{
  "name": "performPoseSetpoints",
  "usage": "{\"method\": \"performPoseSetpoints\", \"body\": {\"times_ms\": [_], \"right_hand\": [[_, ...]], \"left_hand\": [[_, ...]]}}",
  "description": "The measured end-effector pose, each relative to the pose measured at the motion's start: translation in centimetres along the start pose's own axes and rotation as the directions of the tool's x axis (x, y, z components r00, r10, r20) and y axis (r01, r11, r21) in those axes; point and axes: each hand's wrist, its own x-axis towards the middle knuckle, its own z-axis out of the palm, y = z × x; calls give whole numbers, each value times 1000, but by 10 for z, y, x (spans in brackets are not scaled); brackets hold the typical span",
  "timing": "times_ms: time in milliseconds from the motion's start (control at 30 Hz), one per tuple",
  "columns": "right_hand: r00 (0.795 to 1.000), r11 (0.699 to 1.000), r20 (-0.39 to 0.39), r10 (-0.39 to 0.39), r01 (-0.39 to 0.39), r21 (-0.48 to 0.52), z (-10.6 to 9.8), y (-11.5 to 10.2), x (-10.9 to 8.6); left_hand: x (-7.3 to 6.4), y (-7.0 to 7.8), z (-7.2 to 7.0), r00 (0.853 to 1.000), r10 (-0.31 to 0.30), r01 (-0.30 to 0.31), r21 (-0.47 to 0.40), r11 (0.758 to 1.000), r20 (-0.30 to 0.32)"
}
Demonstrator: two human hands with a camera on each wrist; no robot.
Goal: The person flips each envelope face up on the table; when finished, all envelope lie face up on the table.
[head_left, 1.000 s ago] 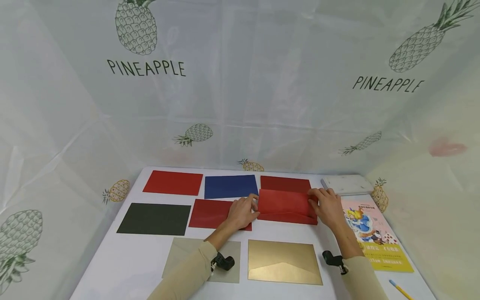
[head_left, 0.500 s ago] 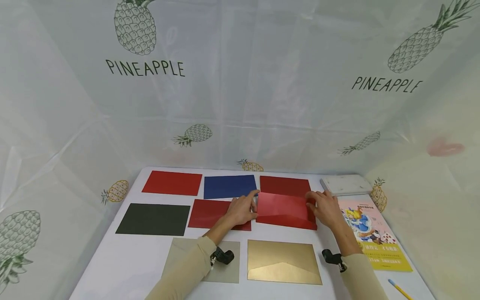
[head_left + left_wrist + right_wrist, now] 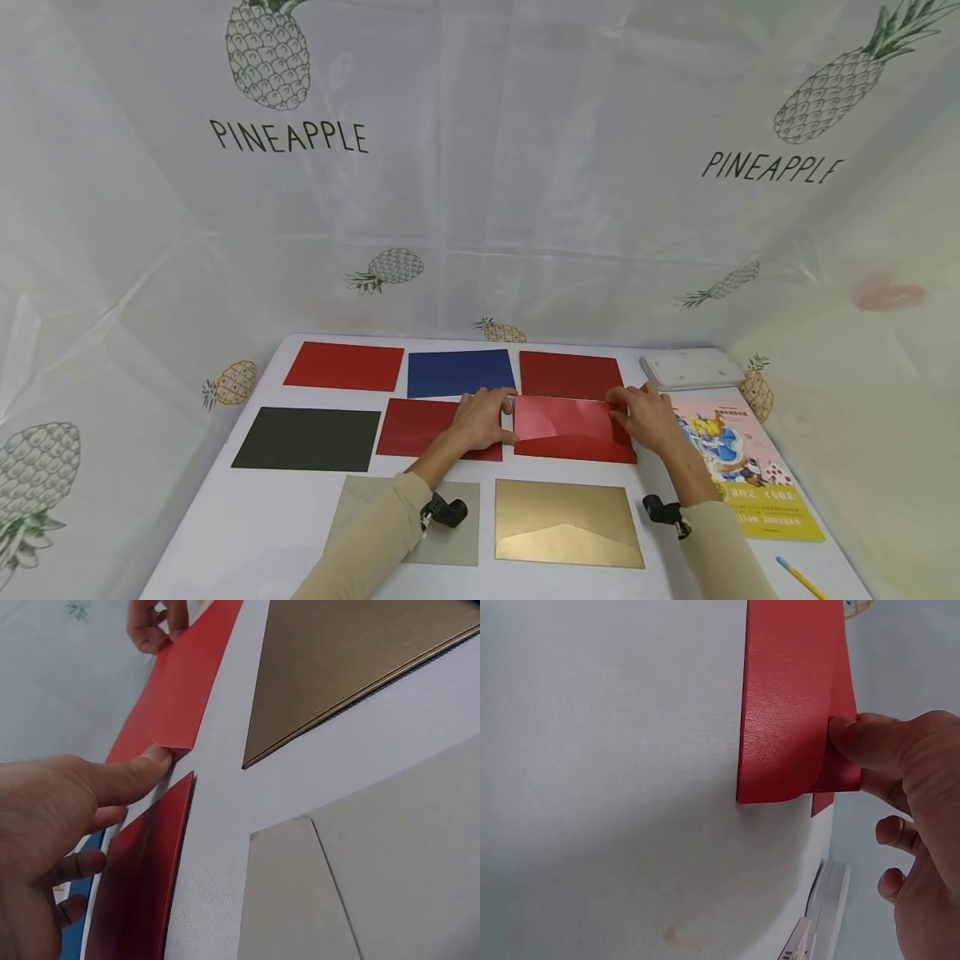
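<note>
Both hands are on a red envelope (image 3: 570, 429) in the middle right of the head view; its flap runs along the near side. My left hand (image 3: 480, 418) holds its left edge, with the thumb at the flap's corner in the left wrist view. At the other end my right hand (image 3: 648, 417) pinches the upper right edge, thumb (image 3: 862, 742) in front and fingers behind. A darker red envelope (image 3: 408, 427) lies left of it, partly covered by my left hand. Just beyond the held envelope lies another dark red envelope (image 3: 570, 372).
Around them lie a bright red envelope (image 3: 345, 367), a blue envelope (image 3: 459, 372), a dark green one (image 3: 307, 437), a grey one (image 3: 457, 546) under the left forearm, and a gold one (image 3: 567, 517). Rightward are a book (image 3: 772, 508), a white case (image 3: 693, 368) and a pencil (image 3: 801, 577).
The held red envelope has come slightly toward me and tilted down flatter, its far edge dropping to show more of the dark red envelope behind. Both hands have kept their hold.
</note>
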Motion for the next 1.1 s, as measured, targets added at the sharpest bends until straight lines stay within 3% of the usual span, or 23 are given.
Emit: {"method": "performPoseSetpoints", "body": {"times_ms": [367, 1100], "right_hand": [[997, 1000, 71, 20, -19, -21, 0, 0, -1], [994, 998, 99, 39, -34, -53, 2, -5, -6]], "left_hand": [[0, 2, 1, 999, 24, -28, 135, 991, 28], [0, 4, 0, 997, 17, -32, 187, 982, 78]]}}
